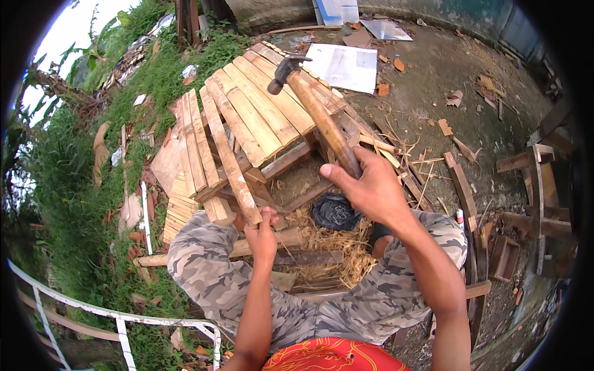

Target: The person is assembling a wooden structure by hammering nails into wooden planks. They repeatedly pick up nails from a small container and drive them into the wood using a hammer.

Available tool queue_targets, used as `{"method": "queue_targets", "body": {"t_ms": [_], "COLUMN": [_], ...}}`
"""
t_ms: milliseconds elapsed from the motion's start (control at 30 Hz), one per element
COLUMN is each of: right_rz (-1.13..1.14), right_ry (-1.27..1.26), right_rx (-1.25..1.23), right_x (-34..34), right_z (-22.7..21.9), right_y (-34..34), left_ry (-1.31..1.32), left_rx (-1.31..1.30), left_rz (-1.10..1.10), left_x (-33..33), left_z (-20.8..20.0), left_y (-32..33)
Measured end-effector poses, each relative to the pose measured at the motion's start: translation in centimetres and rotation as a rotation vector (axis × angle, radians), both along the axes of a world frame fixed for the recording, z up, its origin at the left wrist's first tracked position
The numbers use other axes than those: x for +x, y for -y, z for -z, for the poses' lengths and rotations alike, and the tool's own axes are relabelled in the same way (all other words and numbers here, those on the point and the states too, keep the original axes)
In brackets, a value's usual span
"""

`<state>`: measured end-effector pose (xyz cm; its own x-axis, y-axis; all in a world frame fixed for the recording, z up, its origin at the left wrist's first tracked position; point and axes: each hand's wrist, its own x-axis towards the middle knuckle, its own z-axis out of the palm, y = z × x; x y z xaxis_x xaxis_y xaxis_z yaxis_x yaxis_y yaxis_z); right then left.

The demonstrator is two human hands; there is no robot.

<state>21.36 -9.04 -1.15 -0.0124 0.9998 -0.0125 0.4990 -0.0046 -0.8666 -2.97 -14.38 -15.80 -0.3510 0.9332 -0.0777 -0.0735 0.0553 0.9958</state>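
The claw hammer [309, 105] is raised above the work, its wooden handle gripped near the end by the right hand [371, 185], with the fingers wrapped tightly around it and the thumb along the side. The dark metal head points up and away, over the slatted bamboo frame [260, 111] that leans in front of the person's knees. The left hand [261, 235] is closed in a pinch at the lower end of one long wooden slat [230, 161], which lies diagonally across the other strips; whether a nail is between the fingertips I cannot tell, because it is too small to see.

To do this step well, I think the left hand should keep the slat pressed flat against the crosspiece under it, so it does not jump when struck. The fingers are very near to the place where the blow would land, so the first strokes should be short and light, and the hammer face should come down square, not tilted. A grip near the end of the handle gives good force, but it needs a steady wrist.

Around the work there is a black plastic bag [334, 211], a heap of dry shavings [337, 247] and scattered offcuts on the concrete floor [427, 68]. Grass [80, 204] grows at the left.
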Motion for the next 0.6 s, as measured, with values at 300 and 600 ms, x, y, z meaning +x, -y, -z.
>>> {"method": "queue_targets", "body": {"t_ms": [300,600], "right_rz": [-0.316,-0.284], "right_ry": [-0.151,-0.171], "right_rx": [0.162,0.079], "right_x": [-8.8,-11.5], "right_z": [4.9,4.5], "right_y": [2.5,0.4], "left_ry": [-0.232,-0.425], "left_rx": [-0.063,0.075], "left_rz": [0.013,0.073], "left_x": [-0.1,0.7], "left_z": [-1.1,-2.6], "left_y": [0.8,2.2]}}
